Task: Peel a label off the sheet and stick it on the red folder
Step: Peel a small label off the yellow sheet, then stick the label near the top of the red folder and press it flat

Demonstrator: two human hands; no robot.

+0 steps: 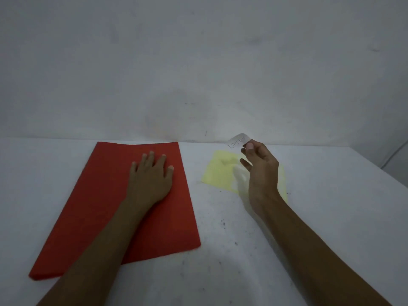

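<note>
The red folder (106,206) lies flat on the white table, left of centre. My left hand (152,175) rests palm down on its upper part, fingers spread. To the right lies the pale yellow label sheet (218,173), partly hidden behind my right hand (260,168). That hand is raised above the sheet and pinches a small white label (237,143) with handwriting between thumb and fingers. The label is off the sheet and curls upward.
The white table (331,206) is scuffed with small dark specks. A pale wall (198,62) rises right behind the folder and sheet. The table's right edge runs diagonally at the far right.
</note>
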